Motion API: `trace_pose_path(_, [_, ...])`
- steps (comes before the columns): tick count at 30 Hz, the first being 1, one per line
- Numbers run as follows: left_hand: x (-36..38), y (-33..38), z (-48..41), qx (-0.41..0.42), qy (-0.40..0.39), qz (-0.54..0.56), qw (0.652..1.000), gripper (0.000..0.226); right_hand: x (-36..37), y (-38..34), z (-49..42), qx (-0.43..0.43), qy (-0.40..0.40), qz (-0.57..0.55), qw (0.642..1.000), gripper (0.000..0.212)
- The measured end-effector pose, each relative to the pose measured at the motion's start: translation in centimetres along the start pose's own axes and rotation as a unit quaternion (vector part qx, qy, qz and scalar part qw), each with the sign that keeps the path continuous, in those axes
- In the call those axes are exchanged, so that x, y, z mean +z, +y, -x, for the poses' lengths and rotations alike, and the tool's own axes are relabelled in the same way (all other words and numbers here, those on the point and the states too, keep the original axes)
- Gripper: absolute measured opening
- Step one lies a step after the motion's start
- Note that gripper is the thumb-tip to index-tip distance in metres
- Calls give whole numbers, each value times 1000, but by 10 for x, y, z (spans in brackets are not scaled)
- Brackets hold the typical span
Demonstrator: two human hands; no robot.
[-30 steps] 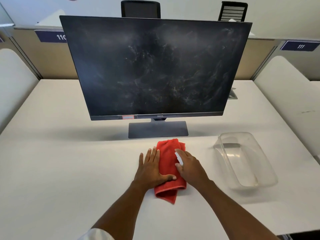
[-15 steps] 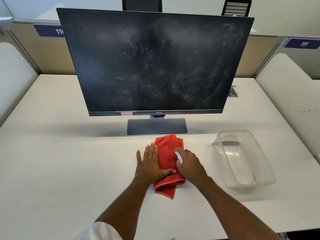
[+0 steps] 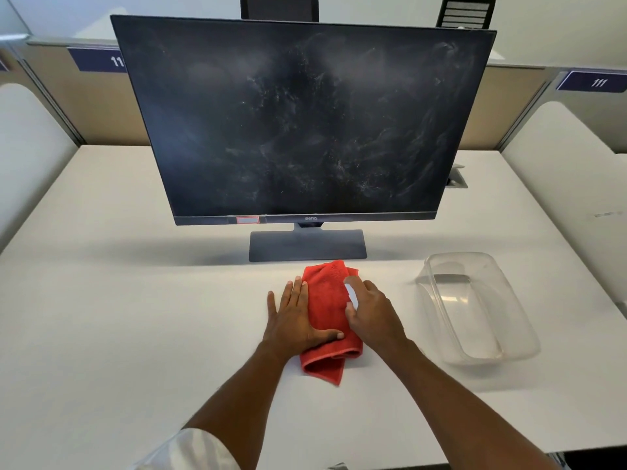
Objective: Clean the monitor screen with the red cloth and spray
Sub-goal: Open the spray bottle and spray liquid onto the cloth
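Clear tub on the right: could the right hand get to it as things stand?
Probably yes. The clear tub sits on the table right of the right hand, with nothing between them. But that hand grips a white spray bottle, so it is not free.

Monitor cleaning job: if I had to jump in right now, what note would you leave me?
Left hand: flat, fingers straight, pressing the left edge of the red cloth onto the table.
Right hand: curled round a small white spray bottle, mostly hidden, over the cloth.
Monitor screen: upright behind the cloth, covered in smears and dust.
Clear tub: on the table, to the right.
Done: cloth and spray are at hand; the screen shows no wiped patch.
Left: spray, then wipe the whole screen.
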State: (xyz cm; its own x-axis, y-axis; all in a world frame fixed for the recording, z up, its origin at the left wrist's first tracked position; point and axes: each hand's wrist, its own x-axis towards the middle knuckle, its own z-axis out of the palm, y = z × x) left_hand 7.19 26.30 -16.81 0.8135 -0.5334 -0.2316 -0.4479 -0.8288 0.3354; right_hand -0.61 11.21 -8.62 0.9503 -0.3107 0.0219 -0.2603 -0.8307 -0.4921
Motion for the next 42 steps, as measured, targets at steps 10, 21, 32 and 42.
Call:
trace_pose_path(10, [-1,-2,0,3,-3,16,1000,138,1,-8,-5,-30,-8,-15,999,33])
trace_pose_path(21, [1,-2,0,2,0,17,1000,138,6,-16,-8,-17,34,-35,999,30])
trace_pose_path(32, [-2,-1,2,1,-1,22,1000,137,8,-21,-25,1,65,-15,998,37])
trace_pose_path(42, [-10,9,3,-24,32,112,993,122,2,-2,-17,82,69,-99,989,47])
